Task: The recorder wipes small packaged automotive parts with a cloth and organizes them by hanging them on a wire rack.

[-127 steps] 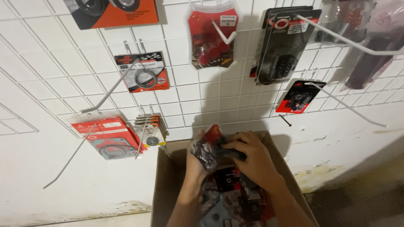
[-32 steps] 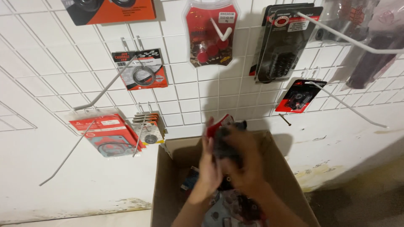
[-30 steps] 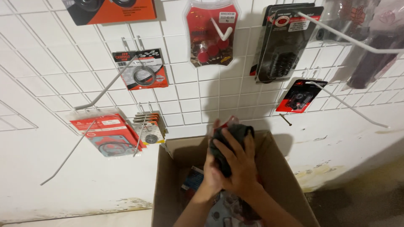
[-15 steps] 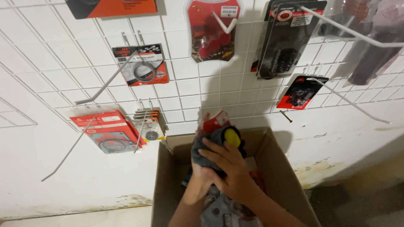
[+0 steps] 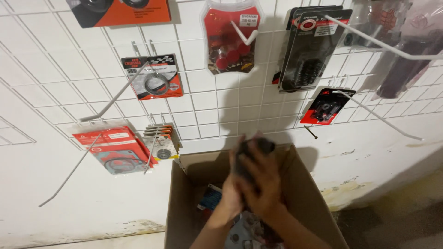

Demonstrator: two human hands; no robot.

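Head view: both hands, left [image 5: 230,184] and right [image 5: 260,184], clasp a dark packet [image 5: 251,152] upright at lower centre, above the cardboard box [image 5: 314,203].

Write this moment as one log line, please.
hands: left and right together on dark packet, blurred | place: above open box | behind: wire grid with hung packs

Both forearms come up from the bottom edge and angle toward each other, so the hands meet near the middle, a bit right of center. Right hand [image 5: 263,184] sits in front with its back to the camera, fingers curled and closed in a grip. Left hand [image 5: 233,191] is tucked right against it on the left, mostly hidden and blurry, so I can't make out its fingers.
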